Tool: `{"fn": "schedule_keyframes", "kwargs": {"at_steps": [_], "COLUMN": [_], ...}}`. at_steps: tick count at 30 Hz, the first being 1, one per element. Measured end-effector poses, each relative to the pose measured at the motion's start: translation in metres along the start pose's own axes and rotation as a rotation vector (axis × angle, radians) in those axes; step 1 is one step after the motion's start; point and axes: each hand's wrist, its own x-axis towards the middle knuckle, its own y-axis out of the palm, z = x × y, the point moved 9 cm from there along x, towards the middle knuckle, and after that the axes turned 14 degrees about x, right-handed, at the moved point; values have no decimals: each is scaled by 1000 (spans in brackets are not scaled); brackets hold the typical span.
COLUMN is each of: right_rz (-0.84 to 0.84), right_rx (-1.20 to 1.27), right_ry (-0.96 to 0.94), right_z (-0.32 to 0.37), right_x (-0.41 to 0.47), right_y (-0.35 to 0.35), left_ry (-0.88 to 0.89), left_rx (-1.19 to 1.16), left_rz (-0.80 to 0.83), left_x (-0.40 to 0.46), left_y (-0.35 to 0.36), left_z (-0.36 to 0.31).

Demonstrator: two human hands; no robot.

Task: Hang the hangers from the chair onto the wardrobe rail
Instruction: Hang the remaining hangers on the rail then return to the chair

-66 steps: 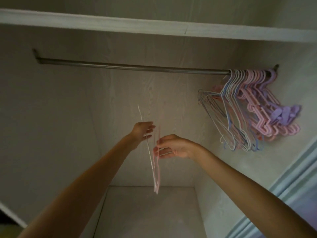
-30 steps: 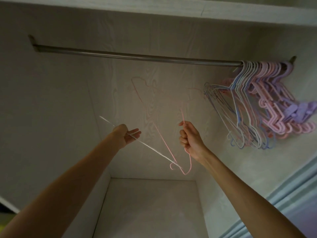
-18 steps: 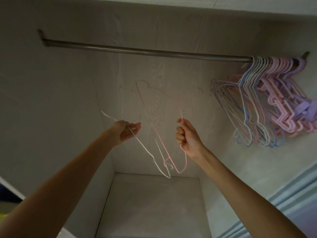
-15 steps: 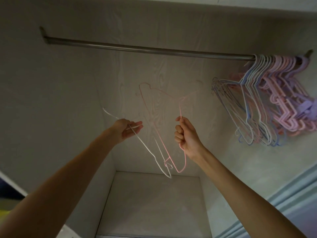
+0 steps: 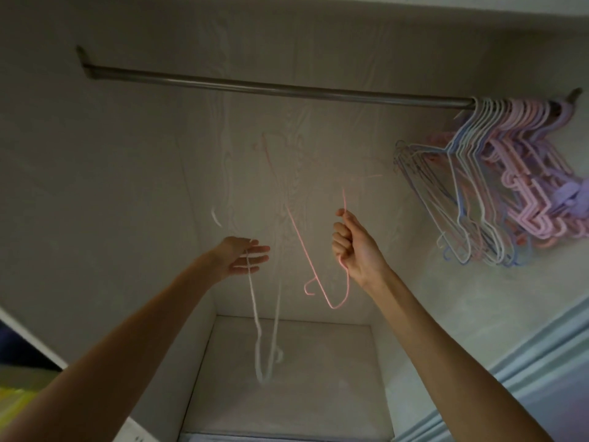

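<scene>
I hold two hangers, one in each hand. My right hand (image 5: 352, 247) is curled tight round the pink hanger (image 5: 331, 266), its wire running up past my thumb and looping down below my wrist, the hook near the bottom of the loop. My left hand (image 5: 242, 258) has its fingers nearly straight, and the white hanger (image 5: 258, 320) dangles from them, blurred; I cannot tell whether I pinch it or it merely hangs across my fingers. The two hangers are apart, both well below the rail (image 5: 287, 90).

The rail is one metal bar running across the wardrobe. At its right end hangs a packed bunch of hangers (image 5: 497, 186), white, blue, pink and purple, too crowded to count. The rest of the bar is bare.

The wardrobe has pale wood-grain walls (image 5: 95, 186) and a pale floor panel (image 5: 287, 371) far below my arms. A light blue frame (image 5: 526, 362) runs along the lower right edge. Something yellow (image 5: 12, 406) shows at the lower left corner. I can read no writing anywhere.
</scene>
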Motion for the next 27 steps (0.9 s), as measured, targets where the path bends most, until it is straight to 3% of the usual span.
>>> {"fn": "schedule_keyframes", "kwargs": {"at_steps": [4, 10, 18, 24, 27], "right_rz": [-78, -219, -297, -259, -278], "right_rx": [-366, -716, -986, -1182, -1103], "right_ry": [67, -105, -268, -314, -343], "right_z": [3, 61, 132, 127, 140], "right_x": [1, -6, -1, 7, 13], "right_y": [-4, -2, 39, 39, 52], "left_ry": [3, 57, 189, 280, 306], "left_rx": [285, 279, 181, 145, 165], "left_rz": [-69, -196, -254, -218, -191], "left_x": [-1, 1, -1, -11, -21], "left_y": [5, -2, 12, 32, 40], "left_z": [-15, -60, -126, -164, -180]}}
